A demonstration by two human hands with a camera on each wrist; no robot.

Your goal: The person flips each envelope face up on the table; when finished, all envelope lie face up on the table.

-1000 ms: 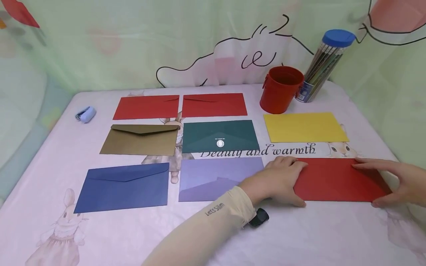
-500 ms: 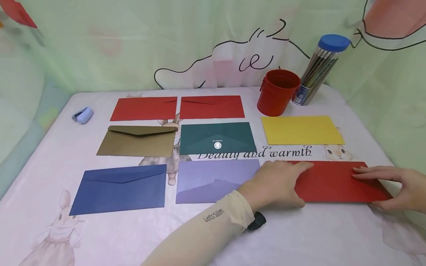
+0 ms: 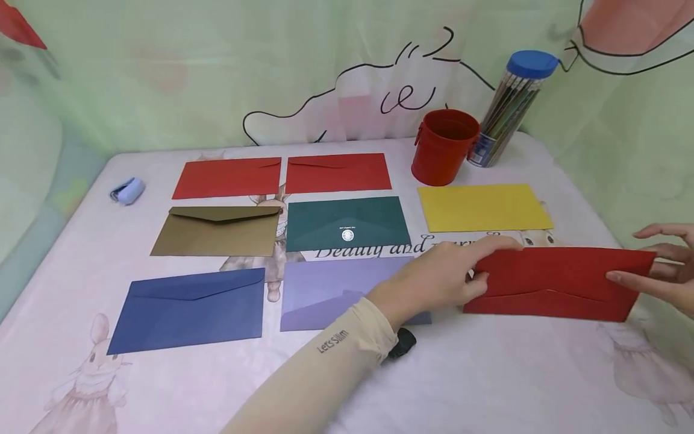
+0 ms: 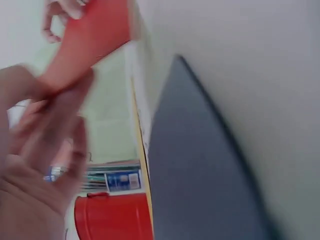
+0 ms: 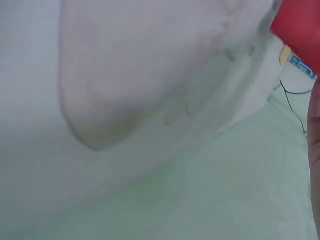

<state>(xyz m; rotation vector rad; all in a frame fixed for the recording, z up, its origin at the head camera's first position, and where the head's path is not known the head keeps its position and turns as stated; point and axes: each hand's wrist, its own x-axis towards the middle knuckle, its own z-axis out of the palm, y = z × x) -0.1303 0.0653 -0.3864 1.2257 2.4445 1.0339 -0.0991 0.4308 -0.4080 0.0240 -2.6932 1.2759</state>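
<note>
In the head view, a red envelope (image 3: 553,280) is raised and tilted at the right front of the table, flap seam facing me. My left hand (image 3: 434,277) pinches its left end between thumb and fingers. At the other end, my right hand (image 3: 669,268) has its thumb in front and fingers behind. The left wrist view shows the same red envelope (image 4: 95,37) between both hands, blurred. Only an edge of my right hand (image 5: 314,145) and a corner of the envelope (image 5: 302,32) enter the right wrist view. A lilac envelope (image 3: 320,289) lies partly hidden under my left forearm.
Blue (image 3: 190,313), gold (image 3: 217,235), dark green (image 3: 347,226) and yellow (image 3: 485,208) envelopes lie flat, with two red ones (image 3: 228,178) behind. A red bucket (image 3: 444,147) and a blue-lidded pencil jar (image 3: 512,108) stand back right. A small light-blue object (image 3: 128,191) lies far left.
The red envelope has gone from flat on the table to raised and tilted, its flap seam now showing. Both hands have lifted with it. The whole view has shifted slightly.
</note>
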